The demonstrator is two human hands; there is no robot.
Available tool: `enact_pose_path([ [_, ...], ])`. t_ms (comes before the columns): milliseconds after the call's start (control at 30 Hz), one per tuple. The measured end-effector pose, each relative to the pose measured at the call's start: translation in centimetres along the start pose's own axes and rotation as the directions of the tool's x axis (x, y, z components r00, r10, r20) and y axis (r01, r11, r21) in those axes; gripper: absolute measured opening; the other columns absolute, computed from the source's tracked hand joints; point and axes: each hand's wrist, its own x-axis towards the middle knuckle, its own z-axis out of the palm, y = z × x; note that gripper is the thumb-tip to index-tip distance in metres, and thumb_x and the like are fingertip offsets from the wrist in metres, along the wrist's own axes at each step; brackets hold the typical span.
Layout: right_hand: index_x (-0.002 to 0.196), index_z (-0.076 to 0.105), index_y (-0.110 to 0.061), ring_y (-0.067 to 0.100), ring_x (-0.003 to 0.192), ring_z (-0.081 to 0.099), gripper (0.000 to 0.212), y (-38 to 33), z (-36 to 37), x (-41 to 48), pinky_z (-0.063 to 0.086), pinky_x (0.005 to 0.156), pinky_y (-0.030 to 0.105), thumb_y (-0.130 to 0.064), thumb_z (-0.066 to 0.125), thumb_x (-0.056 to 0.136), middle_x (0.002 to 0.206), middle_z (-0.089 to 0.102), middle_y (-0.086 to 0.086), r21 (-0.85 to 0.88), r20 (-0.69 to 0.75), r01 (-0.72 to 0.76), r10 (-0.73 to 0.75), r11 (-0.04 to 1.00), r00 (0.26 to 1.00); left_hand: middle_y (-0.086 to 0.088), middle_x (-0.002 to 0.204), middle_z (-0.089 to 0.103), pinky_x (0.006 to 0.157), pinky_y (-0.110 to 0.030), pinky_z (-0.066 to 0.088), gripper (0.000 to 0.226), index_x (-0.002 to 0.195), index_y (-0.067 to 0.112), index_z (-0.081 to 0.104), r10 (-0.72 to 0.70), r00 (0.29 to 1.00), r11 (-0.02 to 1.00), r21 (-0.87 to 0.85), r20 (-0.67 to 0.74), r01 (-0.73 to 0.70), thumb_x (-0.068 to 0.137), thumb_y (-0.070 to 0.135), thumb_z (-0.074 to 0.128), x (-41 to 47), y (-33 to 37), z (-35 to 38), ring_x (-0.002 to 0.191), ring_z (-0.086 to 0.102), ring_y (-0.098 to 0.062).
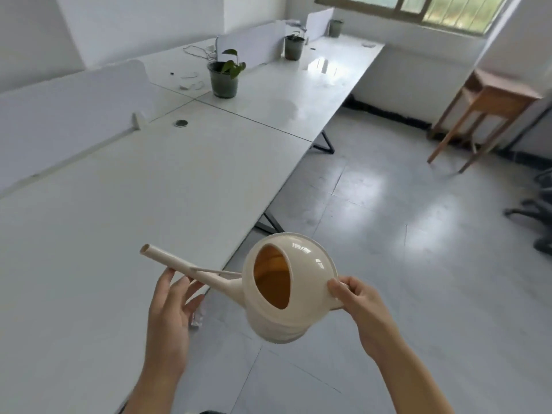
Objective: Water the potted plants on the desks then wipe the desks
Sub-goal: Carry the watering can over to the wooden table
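Partitions [59, 109] are running white along the far left, and the long row of white desks [119, 204] is stretching away beside them, a round cable grommet [181, 123] sitting in the top. Down low, the left hand [170, 306] is lying palm up, fingers fairly straight and spread, fingertips touching the underside of the spout [176, 259]: propping it, not wrapping it. That spout is pointing up and left over the near desk's edge.

Further back, the nearest potted plant [224, 74] is standing in a dark pot at a joint between desks, green leaves hanging over its rim, loose cables [197, 52] lying behind it.

In the middle, the cream watering can [286, 288] is hanging in the air just off the desk's edge, above the grey tiled floor [388, 264], tipped so its big filling hole is facing the camera. The inside is showing amber; whether water is in there, I cannot tell.

Up the row, a second pot [294, 46] is standing by another partition, and a third pot [335, 27] is sitting near the window [418, 7].

The right hand [358, 297] is gripping the can's handle at the back, fingers curled around it. Off right, a wooden table [493, 97] is standing by the wall, and a dark office chair [540, 210] is poking in at the edge.
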Motion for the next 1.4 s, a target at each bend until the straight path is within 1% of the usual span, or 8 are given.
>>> enact_pose_path([
  [200,0.073,0.055,-0.006,0.014,0.07,0.061,0.032,1.2,-11.0,-2.3,0.046,0.057,0.014,-0.035,0.069,0.075,0.072,0.059,0.002,0.087,-0.175,0.011,0.005,0.996,0.985,-0.001,0.091,0.06,0.076,-0.03,0.044,0.033,0.125,0.011,0.048,-0.035,0.988,0.997,0.08,0.152,0.023,0.095,0.008,0.036,-3.0,-4.5,10.0,0.087,0.061,-0.016],
  [367,0.074,0.056,-0.007,0.018,0.078,0.058,0.04,1.5,-18.2,-3.5,0.042,0.069,0.027,-0.043,0.066,0.06,0.077,0.061,0.0,0.149,-0.314,0.002,0.045,0.989,0.948,-0.004,0.1,0.062,0.077,-0.031,0.045,0.042,0.136,0.011,0.039,-0.088,0.947,0.987,0.158,0.309,0.041,0.094,0.011,0.041,-4.9,-6.6,16.5,0.1,0.061,-0.026],
  [533,0.077,0.058,-0.008,0.021,0.09,0.059,0.036,1.9,-23.1,-2.8,0.042,0.08,0.031,-0.042,0.063,0.068,0.087,0.064,0.002,0.189,-0.399,0.002,0.075,0.982,0.914,-0.003,0.098,0.064,0.078,-0.031,0.046,0.053,0.125,0.015,0.048,-0.112,0.893,0.978,0.205,0.436,0.023,0.074,0.028,0.048,-4.2,-7.5,22.7,0.092,0.063,-0.018],
  [700,0.078,0.055,-0.005,0.013,0.08,0.057,0.032,1.2,-27.4,0.2,0.039,0.064,0.021,-0.036,0.062,0.077,0.085,0.061,0.002,0.211,-0.468,0.023,0.08,0.977,0.88,-0.009,0.102,0.063,0.075,-0.03,0.044,0.037,0.117,0.012,0.05,-0.129,0.855,0.978,0.205,0.502,0.028,0.081,0.024,0.049,-1.5,-9.3,28.7,0.094,0.063,-0.023],
  [867,0.074,0.05,-0.005,0.016,0.071,0.053,0.027,-0.1,-30.4,4.7,0.039,0.057,0.019,-0.028,0.064,0.079,0.071,0.055,0.0,0.251,-0.546,0.069,0.083,0.965,0.834,-0.005,0.092,0.065,0.075,-0.029,0.044,0.054,0.123,0.01,0.047,-0.153,0.829,0.979,0.197,0.538,0.053,0.072,0.028,0.048,3.0,-11.1,35.8,0.09,0.063,-0.021],
  [1100,0.076,0.053,-0.004,0.014,0.072,0.056,0.061,-2.0,-35.8,12.4,0.047,0.058,0.018,-0.052,0.08,0.05,0.078,0.061,0.001,0.277,-0.585,0.078,0.104,0.958,0.805,-0.003,0.091,0.067,0.078,-0.032,0.044,0.046,0.116,0.013,0.051,-0.188,0.783,0.971,0.231,0.592,0.059,0.074,0.03,0.047,9.4,-13.3,46.0,0.089,0.064,-0.019],
  [1200,0.075,0.055,-0.007,0.017,0.077,0.059,0.087,-2.7,-38.6,15.6,0.05,0.075,0.029,-0.072,0.075,0.02,0.079,0.064,0.001,0.248,-0.623,0.059,0.113,0.967,0.774,-0.002,0.093,0.067,0.078,-0.031,0.045,0.049,0.119,0.013,0.049,-0.218,0.766,0.961,0.269,0.605,0.061,0.073,0.031,0.046,11.6,-14.2,50.3,0.091,0.064,-0.019],
  [1400,0.074,0.054,-0.009,0.022,0.077,0.056,0.043,-4.1,-45.6,21.9,0.042,0.069,0.027,-0.045,0.07,0.058,0.076,0.062,0.003,0.298,-0.617,0.06,0.145,0.953,0.773,-0.003,0.092,0.068,0.079,-0.033,0.046,0.05,0.119,0.008,0.052,-0.248,0.737,0.949,0.312,0.629,0.053,0.073,0.029,0.046,14.7,-16.2,58.7,0.093,0.065,-0.022],
])
